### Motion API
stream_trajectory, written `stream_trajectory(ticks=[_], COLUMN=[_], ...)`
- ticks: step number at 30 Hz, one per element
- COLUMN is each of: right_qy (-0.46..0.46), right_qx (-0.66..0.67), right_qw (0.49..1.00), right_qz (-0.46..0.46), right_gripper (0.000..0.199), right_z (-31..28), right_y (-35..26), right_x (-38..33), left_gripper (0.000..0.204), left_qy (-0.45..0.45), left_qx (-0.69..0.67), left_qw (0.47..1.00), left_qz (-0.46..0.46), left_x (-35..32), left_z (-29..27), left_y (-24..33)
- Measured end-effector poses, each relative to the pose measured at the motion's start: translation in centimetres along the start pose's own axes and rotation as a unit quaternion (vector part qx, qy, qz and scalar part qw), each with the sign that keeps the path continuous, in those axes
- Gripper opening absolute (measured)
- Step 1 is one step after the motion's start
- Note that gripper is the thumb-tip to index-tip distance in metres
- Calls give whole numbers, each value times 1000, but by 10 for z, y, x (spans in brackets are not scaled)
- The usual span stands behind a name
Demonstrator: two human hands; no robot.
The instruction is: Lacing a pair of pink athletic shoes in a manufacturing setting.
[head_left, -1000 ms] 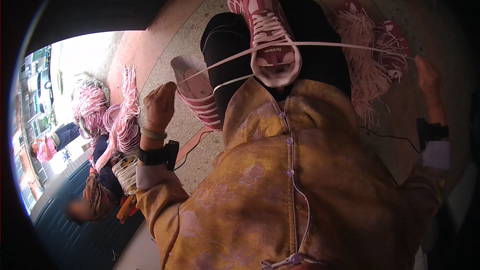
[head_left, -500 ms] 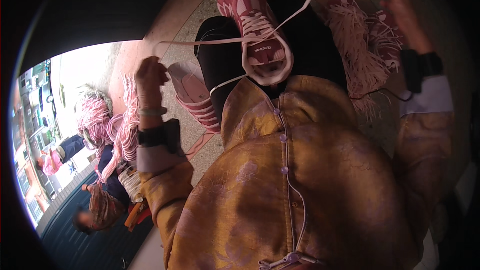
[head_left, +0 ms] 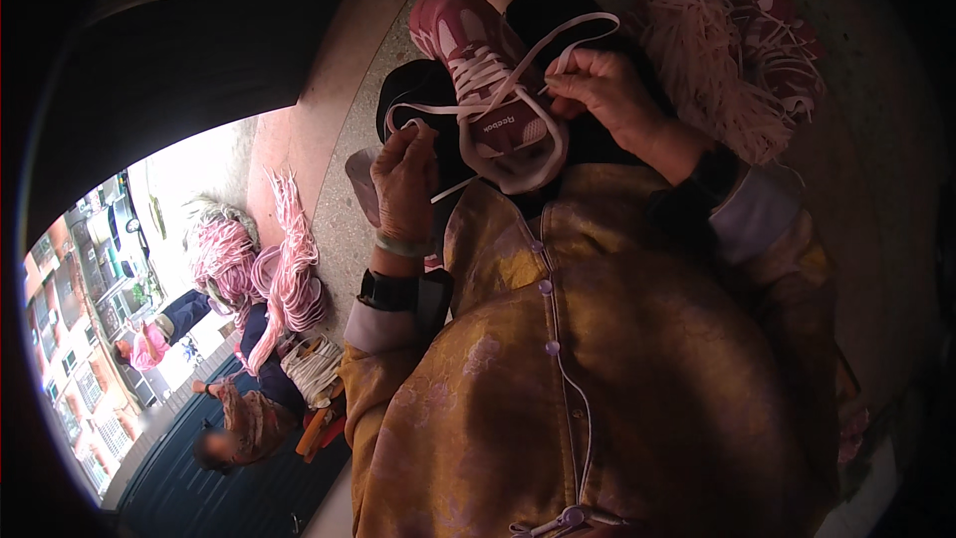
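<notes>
While the left hand (head_left: 405,174) pinches the lace (head_left: 438,111) on one side, the right hand (head_left: 617,95) pinches it opposite, just beside the shoe (head_left: 495,120). Shoe lies between both hands, toe pointing away. Second shoe (head_left: 362,189) partly hidden behind left hand; loose laces (head_left: 702,60) beyond right; seated person (head_left: 254,418) well left.
</notes>
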State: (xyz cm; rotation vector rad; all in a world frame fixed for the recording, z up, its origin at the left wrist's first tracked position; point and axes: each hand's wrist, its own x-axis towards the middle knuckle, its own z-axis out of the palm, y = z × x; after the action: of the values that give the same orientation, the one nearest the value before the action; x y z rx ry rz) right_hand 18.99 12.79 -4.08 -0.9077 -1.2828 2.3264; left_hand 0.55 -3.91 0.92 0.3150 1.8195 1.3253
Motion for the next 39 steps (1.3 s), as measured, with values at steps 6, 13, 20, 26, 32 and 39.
stream_trajectory(ticks=[6, 13, 20, 26, 32, 39], right_qy=[-20, -9, 12, -8, -37, 18], right_qx=[-73, -122, -187, -308, -263, -411], right_qw=[996, 986, 964, 900, 954, 862], right_qz=[-37, -114, -189, -308, -140, -297], right_gripper=[9, 9, 7, 8, 11, 20], right_z=[4, 7, 8, 6, 9, 23], right_y=[2, 2, 5, 7, 2, -7], right_x=[-7, -4, -2, 9, 14, -5], left_gripper=[10, 7, 8, 8, 9, 8], left_qy=[42, -8, 3, -15, -10, -28], left_qx=[-53, -40, -15, 30, -7, -15], left_qw=[998, 999, 1000, 999, 1000, 999], left_qz=[-9, -14, -18, -24, -3, 34], left_x=[-6, -1, -5, -11, -8, 0], left_z=[20, 14, 14, 14, 13, 15], left_y=[2, -3, -7, -5, -6, -16])
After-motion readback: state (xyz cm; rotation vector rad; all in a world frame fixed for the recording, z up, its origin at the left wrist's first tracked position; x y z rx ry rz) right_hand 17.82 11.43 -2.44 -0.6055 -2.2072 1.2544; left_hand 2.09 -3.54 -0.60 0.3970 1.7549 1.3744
